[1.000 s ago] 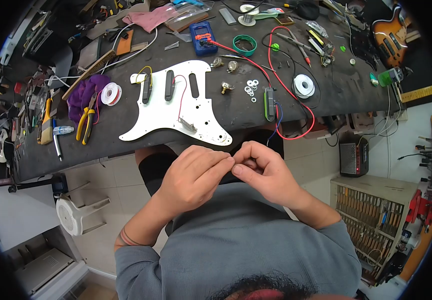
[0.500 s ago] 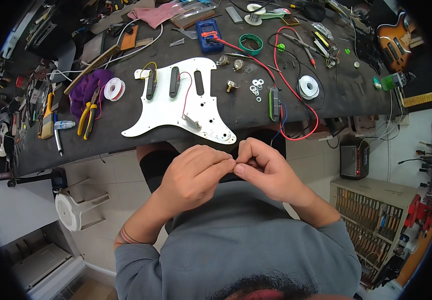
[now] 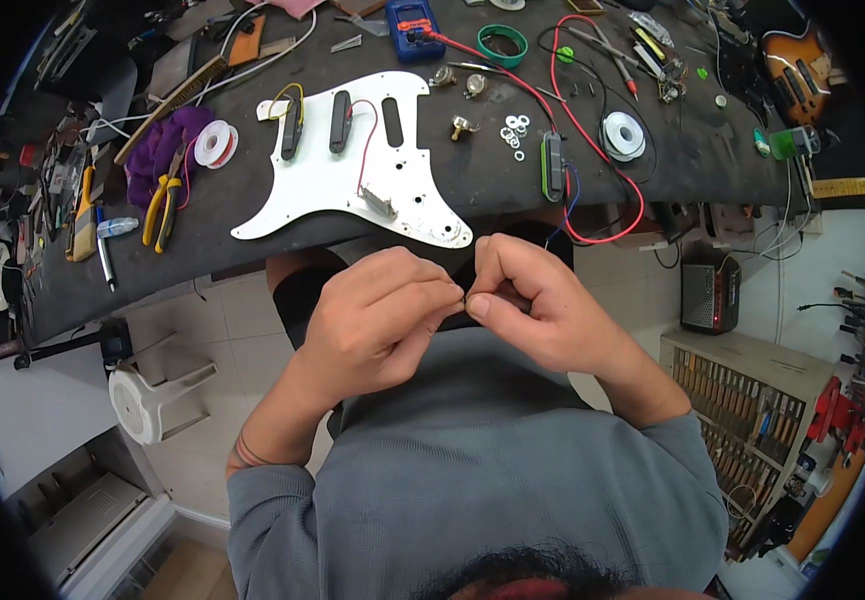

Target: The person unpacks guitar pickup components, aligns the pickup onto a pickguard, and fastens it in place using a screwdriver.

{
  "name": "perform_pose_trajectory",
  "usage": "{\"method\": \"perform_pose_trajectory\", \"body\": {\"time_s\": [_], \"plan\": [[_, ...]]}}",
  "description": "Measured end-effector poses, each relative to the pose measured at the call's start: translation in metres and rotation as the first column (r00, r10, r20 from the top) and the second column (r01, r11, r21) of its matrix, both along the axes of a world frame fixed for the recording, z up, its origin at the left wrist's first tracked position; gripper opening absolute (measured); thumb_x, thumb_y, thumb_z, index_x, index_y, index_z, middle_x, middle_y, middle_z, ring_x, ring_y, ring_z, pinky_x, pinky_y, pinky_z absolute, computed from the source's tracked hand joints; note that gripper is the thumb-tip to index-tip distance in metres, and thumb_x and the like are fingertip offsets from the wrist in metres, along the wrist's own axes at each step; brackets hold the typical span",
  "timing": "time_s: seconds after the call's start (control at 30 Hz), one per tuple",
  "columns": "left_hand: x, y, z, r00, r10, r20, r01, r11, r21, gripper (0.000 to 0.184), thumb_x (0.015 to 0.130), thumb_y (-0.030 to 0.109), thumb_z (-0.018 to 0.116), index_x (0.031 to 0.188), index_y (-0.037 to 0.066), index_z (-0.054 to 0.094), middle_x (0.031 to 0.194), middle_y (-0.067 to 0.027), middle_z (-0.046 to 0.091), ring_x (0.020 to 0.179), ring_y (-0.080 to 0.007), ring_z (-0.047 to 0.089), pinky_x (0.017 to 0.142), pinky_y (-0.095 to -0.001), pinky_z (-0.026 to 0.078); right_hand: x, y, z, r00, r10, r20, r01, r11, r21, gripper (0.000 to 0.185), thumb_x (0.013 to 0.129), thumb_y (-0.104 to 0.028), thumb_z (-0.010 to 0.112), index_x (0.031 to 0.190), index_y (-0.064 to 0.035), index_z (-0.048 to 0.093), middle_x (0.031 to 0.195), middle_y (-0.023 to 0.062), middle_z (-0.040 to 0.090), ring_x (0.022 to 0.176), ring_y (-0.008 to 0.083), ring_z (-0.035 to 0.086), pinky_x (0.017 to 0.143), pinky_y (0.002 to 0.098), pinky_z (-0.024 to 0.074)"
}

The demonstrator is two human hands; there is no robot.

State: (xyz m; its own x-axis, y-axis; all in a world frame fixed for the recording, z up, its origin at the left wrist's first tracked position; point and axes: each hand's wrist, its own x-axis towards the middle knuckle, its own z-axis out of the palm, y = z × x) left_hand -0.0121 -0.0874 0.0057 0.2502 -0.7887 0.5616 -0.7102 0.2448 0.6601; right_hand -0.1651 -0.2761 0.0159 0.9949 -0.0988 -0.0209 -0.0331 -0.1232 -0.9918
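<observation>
My left hand (image 3: 377, 315) and my right hand (image 3: 532, 305) meet in front of my body, just off the bench's near edge. Both are closed in a pinch, fingertips almost touching. Between them is something small and dark, too little of it visible to name. Beyond my hands lies a white guitar pickguard (image 3: 312, 195) with two dark pickups, one with a yellow wire, the other with a red wire. A metal switch (image 3: 377, 202) rests on its lower part. To its right are several potentiometers (image 3: 475, 86) and a cluster of washers (image 3: 514, 130).
On the bench (image 3: 252, 205) lie a blue multimeter (image 3: 412, 30) with red and black leads, a green-and-black device (image 3: 552, 165), a solder spool (image 3: 623, 136), a red-and-white spool (image 3: 216, 145), yellow-handled pliers (image 3: 162, 205) and green tape (image 3: 502, 45). A white stool (image 3: 157, 400) stands lower left.
The view has tipped slightly, so bench items sit higher in it. My hands stay together in a pinch, with the left fingers shifted a little against the right.
</observation>
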Motion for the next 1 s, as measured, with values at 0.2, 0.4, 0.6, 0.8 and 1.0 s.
{"method": "perform_pose_trajectory", "body": {"time_s": [0.2, 0.4, 0.6, 0.8, 1.0], "plan": [[0.0, 0.0, -0.004, 0.999, -0.006, -0.05, 0.005, 1.0, -0.023, 0.025, 0.076, -0.008, 0.083, 0.098, -0.001, 0.074, 0.093, -0.0115, 0.074, 0.077, -0.0273, 0.071, 0.064, -0.0362, 0.057, 0.002, -0.003, 0.001, 0.999, 0.044, 0.018, -0.044, 0.999, 0.005, 0.014, 0.102, -0.009, 0.071, 0.097, -0.0011, 0.06, 0.09, 0.0048, 0.058, 0.082, 0.0139, 0.055, 0.072, 0.0328, 0.0469], [0.001, 0.002, -0.006, 0.998, -0.018, -0.061, 0.016, 1.0, -0.024, 0.024, 0.077, -0.008, 0.083, 0.098, -0.001, 0.074, 0.092, -0.0121, 0.074, 0.076, -0.0267, 0.071, 0.064, -0.0359, 0.056, 0.002, -0.005, -0.002, 0.997, 0.07, 0.021, -0.069, 0.997, -0.018, 0.015, 0.102, -0.01, 0.07, 0.096, -0.0012, 0.06, 0.089, 0.0046, 0.058, 0.083, 0.0142, 0.055, 0.072, 0.0329, 0.0464], [-0.001, 0.004, -0.002, 0.996, -0.018, -0.09, 0.018, 1.0, -0.002, 0.024, 0.077, -0.009, 0.084, 0.098, -0.001, 0.074, 0.091, -0.0124, 0.074, 0.075, -0.0262, 0.07, 0.065, -0.0358, 0.055, 0.003, -0.006, -0.005, 0.996, 0.087, 0.028, -0.088, 0.994, 0.067, 0.015, 0.102, -0.009, 0.069, 0.094, -0.0018, 0.059, 0.088, 0.0027, 0.056, 0.081, 0.0121, 0.052, 0.071, 0.0315, 0.0445], [-0.002, 0.004, -0.003, 0.995, -0.014, -0.102, 0.015, 1.0, 0.007, 0.023, 0.079, -0.011, 0.085, 0.098, -0.002, 0.076, 0.09, -0.013, 0.075, 0.077, -0.0259, 0.071, 0.067, -0.035, 0.055, 0.004, -0.007, -0.014, 0.995, 0.095, 0.032, -0.099, 0.981, 0.165, 0.016, 0.102, -0.01, 0.069, 0.093, -0.0022, 0.058, 0.087, 0.0021, 0.055, 0.079, 0.0109, 0.05, 0.07, 0.0308, 0.0432], [-0.003, 0.004, -0.006, 0.999, -0.007, -0.039, 0.007, 1.0, -0.004, 0.028, 0.074, -0.009, 0.084, 0.099, -0.001, 0.073, 0.093, -0.0115, 0.073, 0.076, -0.027, 0.07, 0.064, -0.0367, 0.055, 0.002, -0.007, -0.019, 0.995, 0.092, 0.025, -0.095, 0.982, 0.165, 0.015, 0.102, -0.01, 0.069, 0.093, -0.0021, 0.058, 0.087, 0.0024, 0.056, 0.081, 0.0122, 0.052, 0.073, 0.0317, 0.0447]]}}
